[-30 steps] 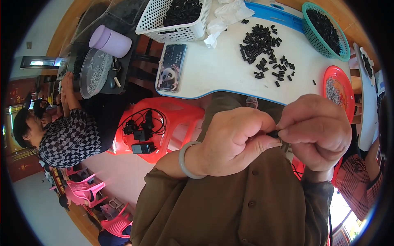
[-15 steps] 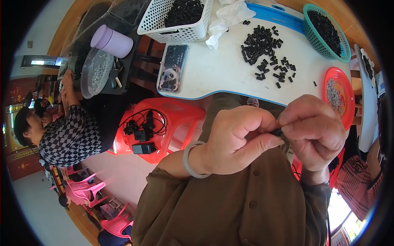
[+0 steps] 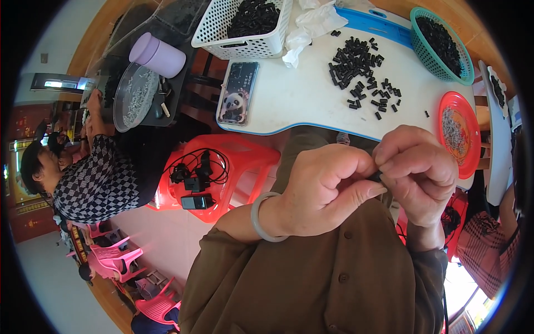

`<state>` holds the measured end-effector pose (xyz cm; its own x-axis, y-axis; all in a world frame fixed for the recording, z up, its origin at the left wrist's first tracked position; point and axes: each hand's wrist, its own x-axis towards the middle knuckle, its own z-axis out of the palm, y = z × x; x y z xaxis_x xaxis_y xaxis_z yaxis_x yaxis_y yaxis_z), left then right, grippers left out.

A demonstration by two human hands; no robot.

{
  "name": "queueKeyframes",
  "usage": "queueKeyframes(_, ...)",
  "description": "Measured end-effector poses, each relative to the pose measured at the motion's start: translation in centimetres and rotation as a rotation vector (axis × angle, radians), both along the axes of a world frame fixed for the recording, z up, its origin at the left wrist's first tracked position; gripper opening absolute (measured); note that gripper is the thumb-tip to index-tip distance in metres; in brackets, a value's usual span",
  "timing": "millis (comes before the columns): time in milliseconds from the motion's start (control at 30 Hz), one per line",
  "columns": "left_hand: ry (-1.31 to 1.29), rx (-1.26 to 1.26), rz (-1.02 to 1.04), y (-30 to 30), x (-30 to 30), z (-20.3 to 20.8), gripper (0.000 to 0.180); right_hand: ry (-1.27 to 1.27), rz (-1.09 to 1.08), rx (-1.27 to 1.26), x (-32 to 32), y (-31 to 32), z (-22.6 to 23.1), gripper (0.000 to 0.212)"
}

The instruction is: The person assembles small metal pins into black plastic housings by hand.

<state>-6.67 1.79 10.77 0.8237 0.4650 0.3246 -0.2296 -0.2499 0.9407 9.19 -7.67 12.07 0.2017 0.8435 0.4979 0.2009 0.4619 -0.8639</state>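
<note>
My left hand (image 3: 328, 192), with a pale bangle (image 3: 258, 220) at the wrist, pinches a small black plastic part (image 3: 376, 176) between thumb and bent forefinger. Fingertips of my right hand (image 3: 420, 172) are pressed against the same part from the other side. Most of the part is hidden by the fingers. Both hands are in front of my chest, just off the table's near edge. Beyond them, a loose pile of similar black parts (image 3: 356, 64) lies on the white table (image 3: 300, 100). To the right, a red plate (image 3: 473, 133) holds many tiny silvery pieces (image 3: 455, 131).
A white basket (image 3: 245, 47) and a green basket (image 3: 445, 69) hold more black parts. A panda-cased phone (image 3: 238, 92) lies at the table's left. Left of me stand a red stool (image 3: 245, 161) with cables and small black devices, a purple cup (image 3: 158, 54) and a seated person (image 3: 100, 181).
My right hand has shifted slightly left and closer to the left hand. The left hand stays nearly in place, still pinching the black part. The view has shifted a little.
</note>
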Motion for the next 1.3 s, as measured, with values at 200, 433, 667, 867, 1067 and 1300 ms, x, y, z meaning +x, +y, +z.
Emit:
queueKeyframes(200,-0.045,0.134,0.065,-0.7,-0.8,-0.3,0.015,-0.254,-0.033,0.035,-0.7,-0.6,1.2,0.023)
queueKeyframes(433,-0.037,-0.013,0.155,-2.5,-1.9,0.1,0.014,-0.41,-0.039,0.137,-1.9,-1.0,1.8,0.026)
queueKeyframes(667,0.031,-0.155,0.037,-3.1,-3.0,0.8,0.014,-0.226,0.046,0.081,-2.5,-2.0,0.5,0.018)
queueKeyframes(867,-0.006,-0.078,0.105,-3.6,-3.3,1.0,0.014,0.209,0.195,-0.105,-2.7,-2.2,0.6,0.019)
queueKeyframes(1067,-0.028,0.03,0.058,-3.3,-3.5,0.3,0.014,0.116,0.19,-0.012,-2.5,-2.0,0.5,0.018)
queueKeyframes(1300,-0.016,-0.222,-0.068,-4.5,-3.7,0.4,0.014,-0.03,0.179,0.123,-2.4,-2.7,0.8,0.018)
